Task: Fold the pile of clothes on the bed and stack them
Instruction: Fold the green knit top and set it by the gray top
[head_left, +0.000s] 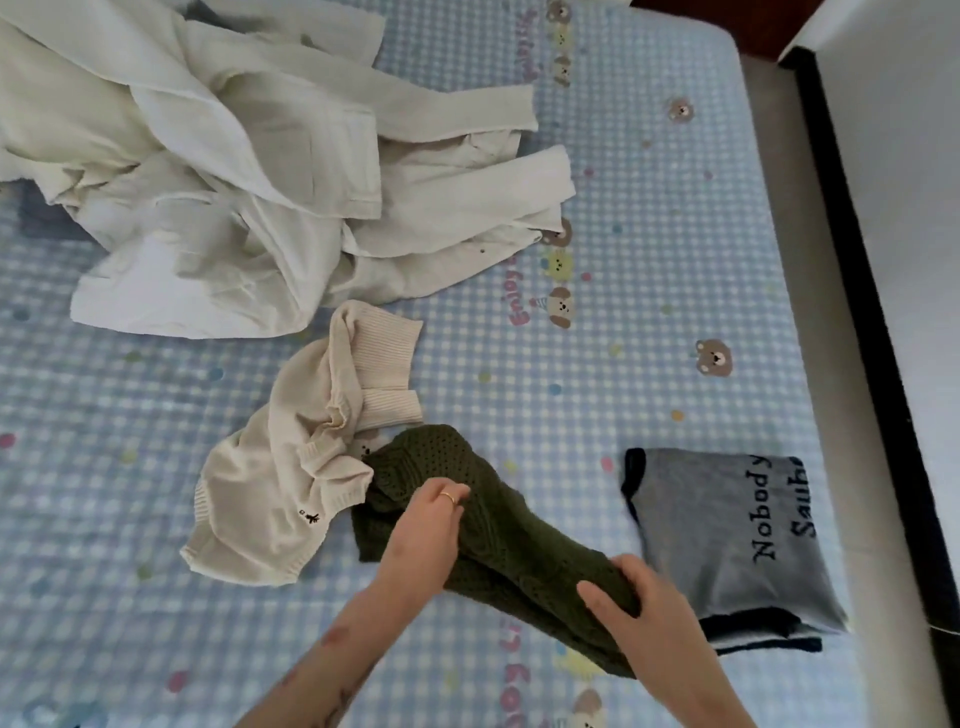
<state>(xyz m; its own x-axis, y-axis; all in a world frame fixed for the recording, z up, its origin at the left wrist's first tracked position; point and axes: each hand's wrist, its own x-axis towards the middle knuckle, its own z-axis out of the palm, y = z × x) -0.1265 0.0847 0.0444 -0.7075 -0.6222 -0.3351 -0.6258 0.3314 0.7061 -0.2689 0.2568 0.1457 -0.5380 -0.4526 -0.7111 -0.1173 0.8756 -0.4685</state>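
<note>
Both hands, left hand (434, 512) and right hand (631, 597), grip the green sweater (498, 545) mid-fold; next likely stacking it on the grey shirt (727, 535).

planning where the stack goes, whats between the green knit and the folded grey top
Only bare checked bedsheet lies between the green knit and the folded grey top, as the head view shows.

**Cloth and finishes on the bed**

The green sweater (467, 525) is a chunky open knit, matt and rough. The cream sweater (291, 467) is a finer knit with ribbed cuffs, soft and matt. The pale pile (234, 171) looks like thin woven cotton, creased and dull. The folded grey top (727, 540) is smooth jersey with dark lettering. The bed sheet (649, 260) seems a fleecy printed check, though blur makes that uncertain. A ring (448, 498) glints like metal.
</note>
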